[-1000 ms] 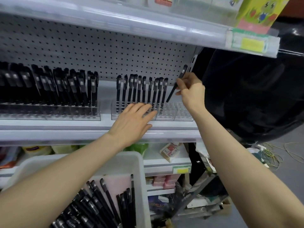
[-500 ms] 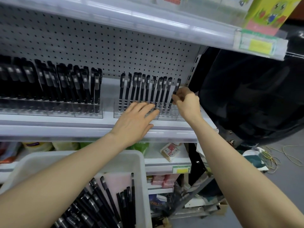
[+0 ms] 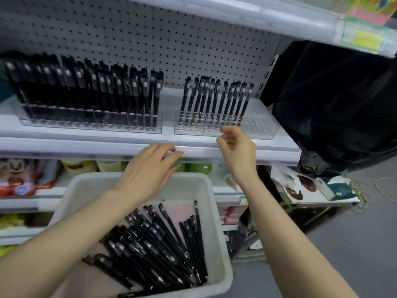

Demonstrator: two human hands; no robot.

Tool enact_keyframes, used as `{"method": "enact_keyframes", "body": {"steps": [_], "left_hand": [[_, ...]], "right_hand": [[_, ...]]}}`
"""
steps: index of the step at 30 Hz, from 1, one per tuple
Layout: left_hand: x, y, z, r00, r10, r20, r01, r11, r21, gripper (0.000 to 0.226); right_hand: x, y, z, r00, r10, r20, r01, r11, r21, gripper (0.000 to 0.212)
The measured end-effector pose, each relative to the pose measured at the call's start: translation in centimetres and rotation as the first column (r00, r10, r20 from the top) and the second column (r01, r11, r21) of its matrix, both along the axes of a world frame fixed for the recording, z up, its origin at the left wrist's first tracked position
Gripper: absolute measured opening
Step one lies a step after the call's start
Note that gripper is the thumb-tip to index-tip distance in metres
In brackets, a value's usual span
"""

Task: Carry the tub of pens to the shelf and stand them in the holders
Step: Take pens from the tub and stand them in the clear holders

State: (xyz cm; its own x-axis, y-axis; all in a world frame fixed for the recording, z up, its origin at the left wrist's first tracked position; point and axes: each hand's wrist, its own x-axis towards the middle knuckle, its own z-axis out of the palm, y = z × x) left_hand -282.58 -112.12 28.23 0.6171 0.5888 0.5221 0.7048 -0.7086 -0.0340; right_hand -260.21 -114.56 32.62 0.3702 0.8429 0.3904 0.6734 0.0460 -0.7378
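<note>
Right hand [image 3: 237, 151]: I log fingers loosely curled, nothing held, just in front of right holder [image 3: 257, 127]. Left hand [image 3: 148, 168]: flat, fingers straight, tips touching shelf [image 3: 86, 145] front lip. Right holder: standing pens [image 3: 214, 100], black, fill left portion. Left holder [image 3: 90, 123]: packed full. Tub [image 3: 217, 233]: white, below both hands, loose pens [image 3: 159, 239] heaped inside.

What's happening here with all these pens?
A person is stocking a shelf with black pens from a white tub. The left holder looks full; the right holder is partly filled, with free slots at its right end. Both hands are empty: the left hand by the shelf edge, the right hand before the right holder.
</note>
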Motion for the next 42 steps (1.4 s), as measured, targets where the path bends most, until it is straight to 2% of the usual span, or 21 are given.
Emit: {"method": "enact_keyframes", "body": {"steps": [4,6,8,10,15,19,22,25,28,30,33,35,39,42], "left_hand": [[-3.3,-0.7,-2.7,0.998,0.055,-0.021,-0.056,0.997,-0.062,0.045],[-4.4,-0.6,-4.0,0.997,0.070,-0.042,-0.074,0.993,-0.089,0.045],[-5.1,-0.6,-5.5,0.996,0.074,-0.047,-0.079,0.990,-0.118,0.047],[-5.7,-0.7,-6.8,0.997,0.069,-0.036,-0.073,0.988,-0.136,0.053],[-5.5,-1.0,-7.7,0.997,0.072,0.038,-0.067,0.991,-0.115,0.060],[-5.2,-0.8,-8.2,0.997,0.074,0.034,-0.069,0.989,-0.131,0.060],[-5.3,-0.7,-8.3,0.997,0.080,0.013,-0.078,0.987,-0.140,0.059],[-5.2,-0.7,-8.3,0.996,0.087,0.010,-0.084,0.987,-0.138,0.060],[-5.2,-0.7,-8.3,0.996,0.079,0.043,-0.073,0.987,-0.143,0.060],[-5.2,-0.8,-8.1,0.996,0.071,0.053,-0.062,0.987,-0.148,0.060],[-5.2,-0.8,-7.7,0.997,0.070,0.018,-0.066,0.988,-0.142,0.062],[-5.2,-0.8,-7.4,0.997,0.071,-0.039,-0.076,0.987,-0.142,0.069],[-5.1,-0.6,-6.1,0.977,0.113,-0.181,-0.140,0.979,-0.145,0.083],[-3.8,-0.7,-4.0,0.979,0.100,-0.178,-0.123,0.984,-0.128,0.069]], "right_hand": [[-5.0,-2.3,-3.2,0.996,0.083,0.027,-0.081,0.993,-0.086,0.014],[-6.8,-3.0,-5.0,0.989,0.133,0.064,-0.114,0.964,-0.239,0.014],[-8.2,-3.6,-7.1,0.981,0.179,0.077,-0.127,0.889,-0.440,0.016],[-9.3,-4.0,-9.3,0.979,0.189,0.077,-0.111,0.810,-0.576,0.015],[-9.7,-4.6,-12.1,0.972,0.200,0.124,-0.065,0.733,-0.677,0.016],[-10.0,-4.6,-12.2,0.958,0.236,0.161,-0.049,0.692,-0.720,0.019],[-10.3,-4.6,-12.1,0.933,0.282,0.225,-0.034,0.688,-0.724,0.012],[-10.2,-4.6,-12.1,0.934,0.278,0.226,-0.029,0.688,-0.726,0.013],[-9.6,-4.6,-11.7,0.964,0.224,0.143,-0.054,0.693,-0.718,0.004],[-9.1,-4.5,-11.4,0.984,0.175,0.041,-0.099,0.718,-0.689,0.011],[-8.4,-4.5,-10.3,0.975,0.126,-0.181,-0.211,0.762,-0.612,0.015],[-7.9,-4.5,-9.0,0.956,0.132,-0.262,-0.258,0.804,-0.536,0.011],[-6.0,-3.9,-5.2,0.935,0.188,-0.301,-0.298,0.877,-0.377,0.014],[-3.5,-3.1,-2.3,0.942,0.204,-0.265,-0.276,0.922,-0.271,0.014]]}}
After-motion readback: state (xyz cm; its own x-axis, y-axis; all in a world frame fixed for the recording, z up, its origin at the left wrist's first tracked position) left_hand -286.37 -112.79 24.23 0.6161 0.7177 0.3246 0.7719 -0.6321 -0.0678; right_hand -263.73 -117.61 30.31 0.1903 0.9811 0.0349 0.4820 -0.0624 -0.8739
